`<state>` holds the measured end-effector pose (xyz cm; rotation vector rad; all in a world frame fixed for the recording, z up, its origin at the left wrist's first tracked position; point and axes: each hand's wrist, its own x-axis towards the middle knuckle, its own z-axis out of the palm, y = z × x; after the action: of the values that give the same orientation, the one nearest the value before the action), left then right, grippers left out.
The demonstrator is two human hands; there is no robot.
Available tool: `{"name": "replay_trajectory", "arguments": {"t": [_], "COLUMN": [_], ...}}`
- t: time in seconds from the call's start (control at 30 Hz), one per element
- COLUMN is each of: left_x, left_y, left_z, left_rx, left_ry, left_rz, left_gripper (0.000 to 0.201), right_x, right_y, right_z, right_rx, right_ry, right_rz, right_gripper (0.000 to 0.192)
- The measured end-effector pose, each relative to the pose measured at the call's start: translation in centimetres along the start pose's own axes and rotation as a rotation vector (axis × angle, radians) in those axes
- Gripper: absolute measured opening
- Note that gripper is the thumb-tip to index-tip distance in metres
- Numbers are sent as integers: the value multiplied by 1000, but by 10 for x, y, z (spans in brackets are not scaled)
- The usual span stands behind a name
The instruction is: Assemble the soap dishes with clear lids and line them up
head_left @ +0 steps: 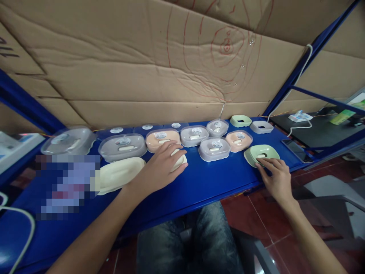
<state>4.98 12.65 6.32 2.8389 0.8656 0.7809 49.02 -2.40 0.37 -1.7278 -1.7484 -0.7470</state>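
My left hand (161,165) lies palm down over a small cream soap-dish part (180,160) on the blue table (199,182), just in front of a peach lidded soap box (162,139). A larger cream tray (119,173) sits to its left. My right hand (276,179) touches the near rim of a green soap dish (261,154) at the table's front edge; its fingers are spread. Neither hand lifts anything.
Several grey, peach and clear lidded soap boxes (214,148) stand in rows at the back, with a green one (240,121) and a grey one (261,126) far right. A phone (295,149) lies right. Cardboard wall behind; white cable (19,236) at left.
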Motion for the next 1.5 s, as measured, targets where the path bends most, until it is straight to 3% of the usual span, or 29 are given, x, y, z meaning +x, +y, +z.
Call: {"name": "replay_trajectory", "arguments": {"t": [0.5, 0.83, 1.23, 1.3, 1.43, 1.5], "left_x": [1, 1, 1, 1, 1, 1], "left_y": [4, 6, 5, 5, 3, 3], "left_z": [-4, -6, -5, -5, -4, -3], "left_rx": [10, -32, -6, -13, -47, -41], "left_ry": [-8, -9, -16, -12, -7, -9], "left_rz": [4, -10, -7, -7, -14, -15], "left_gripper": [36, 36, 39, 38, 35, 36], "right_x": [25, 24, 6, 8, 21, 27], "right_y": [14, 17, 14, 11, 18, 25], "right_z": [-11, 1, -10, -12, -8, 0], "right_rx": [-42, 118, 224, 183, 24, 12], "right_ry": [-95, -217, -123, -71, -42, -96], "right_rz": [-168, -112, -108, -83, 40, 119], "right_gripper": [21, 28, 20, 31, 100, 122]}}
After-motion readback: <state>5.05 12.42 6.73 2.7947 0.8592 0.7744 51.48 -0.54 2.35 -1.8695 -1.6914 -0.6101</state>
